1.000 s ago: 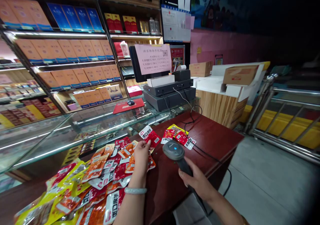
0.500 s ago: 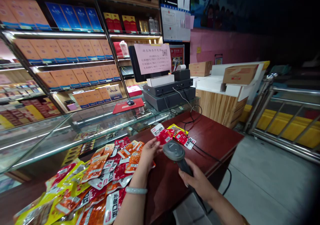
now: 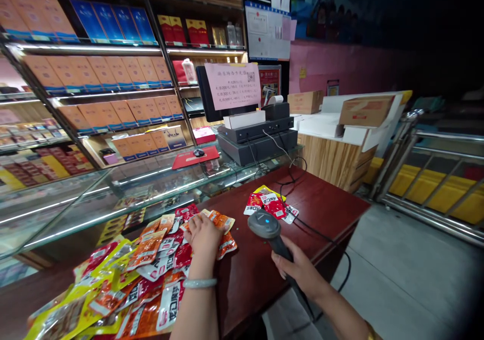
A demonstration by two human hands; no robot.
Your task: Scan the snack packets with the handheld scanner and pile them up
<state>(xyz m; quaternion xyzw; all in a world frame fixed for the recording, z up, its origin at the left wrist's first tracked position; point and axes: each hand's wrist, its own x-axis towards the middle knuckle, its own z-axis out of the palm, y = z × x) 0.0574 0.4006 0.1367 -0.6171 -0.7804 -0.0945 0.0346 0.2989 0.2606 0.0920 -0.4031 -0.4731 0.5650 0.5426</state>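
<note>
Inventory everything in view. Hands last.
Table: one, red-brown, foreground
Large packet pile: many, mostly red, orange and yellow, left on table
Barcode scanner: one, dark grey, over table
Small packet pile: several, red, white and yellow, beyond scanner
Display case: one, clear glass, behind table
Monitor: one, black, background centre
Paper sign: one, pink, across monitor
Mouse: one, dark, on red pad
Boxes: many, mostly orange and blue, wall shelves
Cartons: two, brown, right background
Railing: silver, far right
Bracelet: one, pale, left wrist
Left hand: one, on large pile
Right hand: one, holding scanner

Packet heap (image 3: 143, 272) left on table (image 3: 242, 284), scanner (image 3: 265, 226) right, glass counter (image 3: 132, 179) behind, shelves (image 3: 94, 49) beyond
</note>
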